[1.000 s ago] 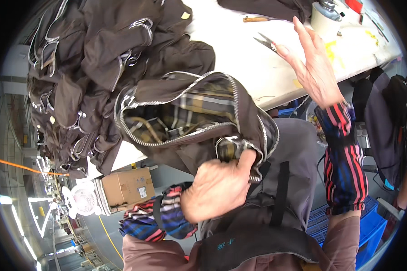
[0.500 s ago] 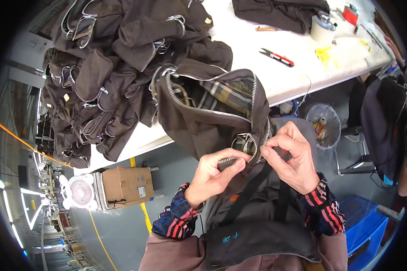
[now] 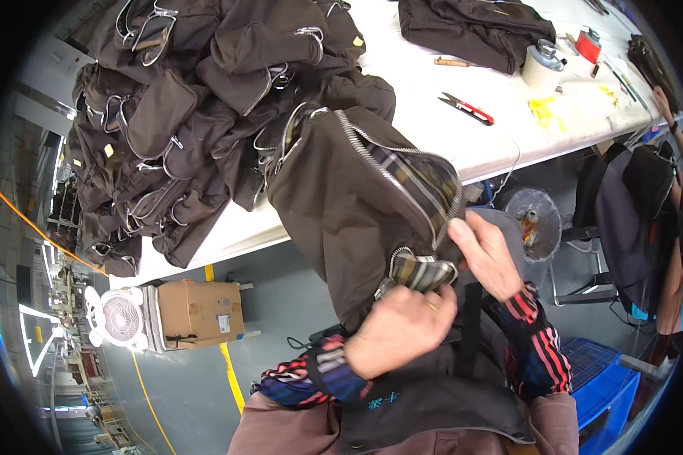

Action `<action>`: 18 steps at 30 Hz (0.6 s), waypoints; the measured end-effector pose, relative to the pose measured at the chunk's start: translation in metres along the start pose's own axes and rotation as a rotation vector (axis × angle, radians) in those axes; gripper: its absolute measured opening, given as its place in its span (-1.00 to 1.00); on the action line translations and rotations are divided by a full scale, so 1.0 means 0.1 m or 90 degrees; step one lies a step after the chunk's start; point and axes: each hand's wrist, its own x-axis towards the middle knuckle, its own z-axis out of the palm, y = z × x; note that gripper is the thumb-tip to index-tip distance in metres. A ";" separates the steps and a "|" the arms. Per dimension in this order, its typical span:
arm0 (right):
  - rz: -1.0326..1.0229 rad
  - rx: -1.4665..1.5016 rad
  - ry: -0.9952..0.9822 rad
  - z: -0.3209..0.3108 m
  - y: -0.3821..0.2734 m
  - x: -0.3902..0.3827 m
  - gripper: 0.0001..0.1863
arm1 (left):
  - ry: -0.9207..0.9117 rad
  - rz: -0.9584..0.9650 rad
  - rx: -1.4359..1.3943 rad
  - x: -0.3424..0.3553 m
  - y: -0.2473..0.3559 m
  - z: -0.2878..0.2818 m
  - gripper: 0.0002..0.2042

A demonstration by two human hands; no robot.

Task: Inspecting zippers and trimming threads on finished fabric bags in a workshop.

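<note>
A dark brown fabric bag (image 3: 311, 227) hangs from the table edge toward my lap, its long silver zippers open on a plaid lining. My left hand (image 3: 402, 330) is closed on a small zippered pocket (image 3: 421, 269) low on the bag, fingertips partly hidden. My right hand (image 3: 486, 250) grips the bag's right zippered edge, thumb uppermost. Red-handled thread snips (image 3: 467, 108) lie on the white table (image 3: 425, 91) beyond the bag.
A heap of similar bags (image 3: 159, 136) covers the table's left. Dark fabric (image 3: 470, 30), containers (image 3: 542, 64) and tools lie behind. A bin (image 3: 531, 227), blue crate (image 3: 599, 394), fan (image 3: 121, 318) and carton (image 3: 197, 315) stand below. Another person's arm (image 3: 664, 102) is at far right.
My right hand came down from near the snips onto the bag and now holds higher up. The bag has tipped, showing more brown outer fabric; my left hand has turned back-up at the pocket.
</note>
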 end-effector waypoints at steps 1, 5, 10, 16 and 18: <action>0.009 0.041 -0.010 0.06 0.03 0.04 -0.59 | 0.012 0.051 0.027 -0.02 0.12 0.08 -0.72; -0.064 0.220 -0.038 0.15 0.55 0.14 -0.75 | 0.000 0.126 -0.038 -0.09 0.30 0.18 -0.69; -0.052 0.320 -0.037 0.17 0.56 0.10 -0.75 | 0.194 0.028 -0.289 -0.21 0.04 -0.01 -0.65; -0.061 0.353 -0.096 0.07 0.31 -0.04 -0.72 | 0.389 -0.127 -0.056 -0.30 -0.31 -0.12 -0.59; -0.071 0.346 -0.103 -0.02 0.18 -0.09 -0.71 | 0.346 -0.100 0.135 -0.16 -0.34 -0.23 -0.54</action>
